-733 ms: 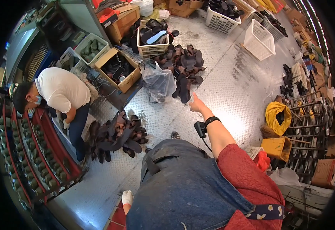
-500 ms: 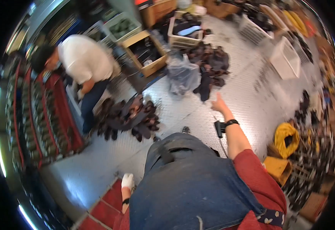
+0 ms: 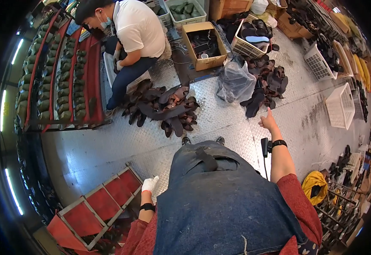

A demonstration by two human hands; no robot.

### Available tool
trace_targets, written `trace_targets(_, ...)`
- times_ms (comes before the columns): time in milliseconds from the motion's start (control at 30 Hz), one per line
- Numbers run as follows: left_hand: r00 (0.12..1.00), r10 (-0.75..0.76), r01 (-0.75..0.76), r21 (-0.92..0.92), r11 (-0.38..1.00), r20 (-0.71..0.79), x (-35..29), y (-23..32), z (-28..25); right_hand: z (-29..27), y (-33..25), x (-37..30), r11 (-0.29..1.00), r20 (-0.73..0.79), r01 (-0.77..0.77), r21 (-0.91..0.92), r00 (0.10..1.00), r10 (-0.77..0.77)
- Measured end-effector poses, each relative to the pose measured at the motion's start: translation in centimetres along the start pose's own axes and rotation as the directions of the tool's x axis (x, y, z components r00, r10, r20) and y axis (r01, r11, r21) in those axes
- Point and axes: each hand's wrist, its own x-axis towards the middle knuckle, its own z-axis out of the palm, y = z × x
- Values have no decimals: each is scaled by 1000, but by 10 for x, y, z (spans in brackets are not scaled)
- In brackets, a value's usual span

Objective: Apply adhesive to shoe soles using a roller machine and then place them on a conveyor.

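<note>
"Which step do we have in hand here?"

"We judge that it is pointing. The right hand [image 3: 269,120] is bare and holds nothing that we can see: its index finger is straight, and the other fingers are folded in. It points toward the pile of dark shoe pieces [image 3: 274,80], which lies on the metal floor [image 3: 228,127] beside the clear plastic bag [image 3: 236,83]."

"And the left hand [image 3: 150,184]?"

"It wears a white glove and is near the red-panelled frame [image 3: 96,210]. Its fingers curl in, but we cannot tell whether they close on something, nor whether they touch the frame."

"What does the next move call for, in our opinion?"

"If a piece is to be lifted, we think the right hand would need to go lower and unfold its fingers. We should also not confuse this pile with the second pile [image 3: 162,106], which lies near the co-worker [image 3: 134,27]."

"Can we read some brand or label?"

"No, we find no writing that is clear enough. The carton [image 3: 211,63] shows us a plain brown side."
</note>
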Motion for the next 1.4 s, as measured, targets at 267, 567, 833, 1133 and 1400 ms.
trace_targets(267,996,-74,73,16,997,59,-19,30,-16,8,-4,7,1000,45,2,-10,999,-2)
trace_targets(567,999,-36,34,-201,979,-9,-24,26,-14,16,-14,3,999,61,-13,-30,998,15)
trace_targets(833,999,-4,8,-154,988,32,-16,19,-17,22,-17,7,999,82,-17,-27,996,19)
trace_targets(1133,1000,7,-4,-129,992,21,-16,24,-19,26,-1,15,999,93,-29,-19,995,31)
trace_targets(1400,1000,7,-10,-136,991,-20,-20,24,-19,30,-12,5,999,85,-23,-36,996,26)
